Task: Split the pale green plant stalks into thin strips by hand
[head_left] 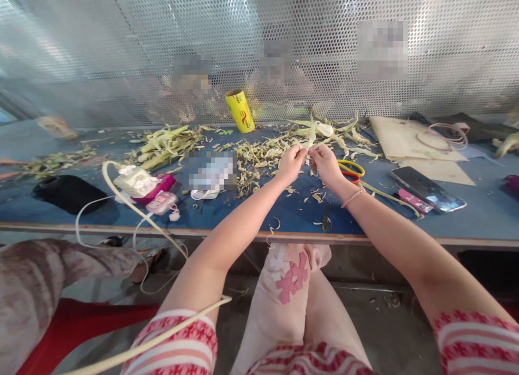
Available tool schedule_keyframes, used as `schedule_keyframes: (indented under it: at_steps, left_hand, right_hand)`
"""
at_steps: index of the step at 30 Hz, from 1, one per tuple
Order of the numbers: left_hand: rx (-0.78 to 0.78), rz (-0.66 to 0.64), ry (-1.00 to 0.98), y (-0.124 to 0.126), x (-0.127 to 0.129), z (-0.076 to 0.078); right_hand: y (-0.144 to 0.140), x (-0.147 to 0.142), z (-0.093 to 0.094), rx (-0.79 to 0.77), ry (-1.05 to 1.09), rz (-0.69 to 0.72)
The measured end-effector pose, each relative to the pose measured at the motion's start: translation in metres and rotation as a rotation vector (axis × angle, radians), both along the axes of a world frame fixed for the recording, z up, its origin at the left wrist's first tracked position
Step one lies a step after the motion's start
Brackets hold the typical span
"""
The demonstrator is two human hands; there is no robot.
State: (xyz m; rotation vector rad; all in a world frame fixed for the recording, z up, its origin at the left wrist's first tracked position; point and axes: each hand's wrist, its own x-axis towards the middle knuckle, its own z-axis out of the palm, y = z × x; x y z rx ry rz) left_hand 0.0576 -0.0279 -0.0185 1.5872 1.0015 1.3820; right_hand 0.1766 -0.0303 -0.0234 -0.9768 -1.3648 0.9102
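Both of my hands meet above the blue table, their fingertips pinched close together. My left hand (292,163) and my right hand (325,164) are closed on a pale green leaf strip (312,132), which stands up from between the fingers. Its lower end is hidden by them. Behind the hands lies a heap of dried, curled leaf strips (259,156), with longer pale leaves (348,134) at its right. Scissors with yellow and red handles (358,167) lie beside my right wrist, partly covered by it.
A yellow tube (242,112) stands tilted near the perforated metal panel (308,18). A phone (428,188), brown card sheets (405,137), a black pouch (71,194) and a cabled pink case (156,188) lie around. A seated person's leg (60,272) is at left.
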Motion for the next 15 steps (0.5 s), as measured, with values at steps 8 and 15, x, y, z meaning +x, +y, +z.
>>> schedule_keyframes:
  at_steps: [8, 15]
  left_hand:
    - [0.020, 0.095, 0.002, 0.013, -0.002, -0.006]
    - [0.110, -0.014, 0.092, 0.009, -0.003, -0.004]
  right_hand:
    - [0.000, -0.010, 0.000, 0.073, 0.061, -0.002]
    - [0.006, -0.004, -0.005, -0.021, 0.118, -0.014]
